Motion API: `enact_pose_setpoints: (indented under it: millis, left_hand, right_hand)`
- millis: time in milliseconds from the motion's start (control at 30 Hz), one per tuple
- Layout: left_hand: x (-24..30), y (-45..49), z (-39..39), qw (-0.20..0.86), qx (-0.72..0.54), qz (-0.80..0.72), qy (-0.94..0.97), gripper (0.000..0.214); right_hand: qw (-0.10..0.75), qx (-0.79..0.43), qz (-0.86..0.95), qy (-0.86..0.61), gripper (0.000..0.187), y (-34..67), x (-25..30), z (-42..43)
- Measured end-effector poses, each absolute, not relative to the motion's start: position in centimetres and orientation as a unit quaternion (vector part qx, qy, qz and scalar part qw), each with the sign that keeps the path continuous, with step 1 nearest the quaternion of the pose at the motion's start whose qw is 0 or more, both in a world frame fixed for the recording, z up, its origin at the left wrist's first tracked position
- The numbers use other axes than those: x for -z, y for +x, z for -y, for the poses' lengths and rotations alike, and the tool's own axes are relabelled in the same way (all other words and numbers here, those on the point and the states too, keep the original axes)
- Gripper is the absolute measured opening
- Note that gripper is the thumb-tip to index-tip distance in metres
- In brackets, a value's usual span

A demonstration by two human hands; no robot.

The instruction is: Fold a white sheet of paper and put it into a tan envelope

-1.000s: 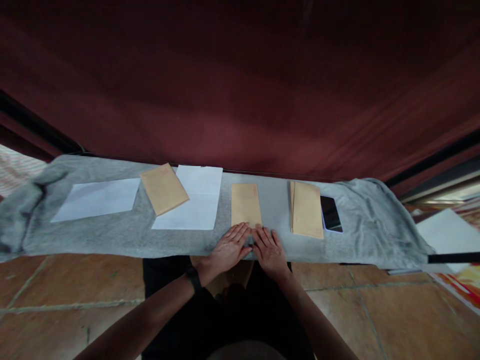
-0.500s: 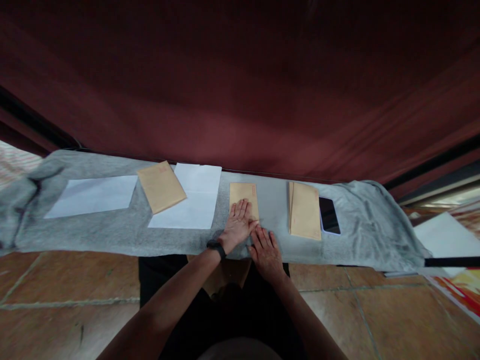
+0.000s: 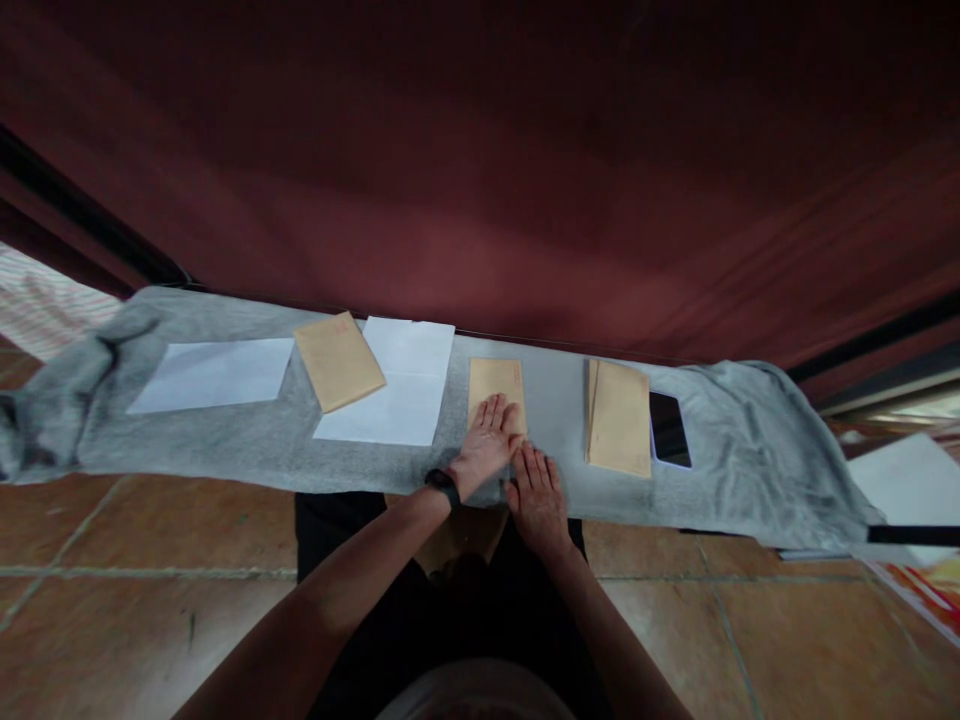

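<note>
My left hand (image 3: 489,441) lies flat, fingers stretched out, on the near half of a tan envelope (image 3: 496,382) in the middle of the grey cloth (image 3: 225,445). My right hand (image 3: 537,487) rests flat on the cloth just below and right of that envelope, fingers spread, holding nothing. A black band sits on my left wrist (image 3: 444,486).
Another tan envelope (image 3: 339,360) overlaps a white sheet (image 3: 395,395); a second white sheet (image 3: 214,374) lies further left. To the right are a small stack of tan envelopes (image 3: 619,430) and a dark phone (image 3: 668,428). A dark red curtain hangs behind; tiled floor below.
My left hand has slid forward from the cloth's near edge onto the middle envelope. My right hand has stayed about where it was. The view has shifted a little.
</note>
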State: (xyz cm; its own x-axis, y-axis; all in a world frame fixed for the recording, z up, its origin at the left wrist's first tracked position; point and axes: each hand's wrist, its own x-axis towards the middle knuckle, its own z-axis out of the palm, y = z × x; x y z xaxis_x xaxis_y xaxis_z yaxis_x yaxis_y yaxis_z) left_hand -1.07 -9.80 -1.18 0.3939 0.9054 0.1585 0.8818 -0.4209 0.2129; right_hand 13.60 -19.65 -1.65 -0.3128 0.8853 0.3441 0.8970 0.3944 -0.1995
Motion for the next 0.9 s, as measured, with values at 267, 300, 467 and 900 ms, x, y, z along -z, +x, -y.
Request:
enact_pose_setpoints:
  millis: [267, 300, 467, 900]
  left_hand:
    - [0.4, -2.4, 11.4, 0.062, -0.109, -0.458, 0.880, 0.053]
    - [0.3, -2.4, 11.4, 0.063, -0.109, -0.455, 0.881, 0.053]
    - [0.0, -2.3, 11.4, 0.068, -0.112, -0.453, 0.882, 0.052]
    - [0.2, -4.4, 13.6, 0.041, -0.124, -0.450, 0.883, 0.052]
  right_hand:
    - [0.207, 0.012, 0.805, -0.556, 0.055, 13.4, 1.8, 19.8]
    - [0.206, 0.011, 0.804, -0.558, 0.054, 13.4, 1.8, 19.8]
    - [0.197, 0.009, 0.801, -0.565, 0.053, 13.3, 1.7, 19.8]
    - [0.213, -0.002, 0.784, -0.583, 0.048, 13.2, 1.9, 19.3]
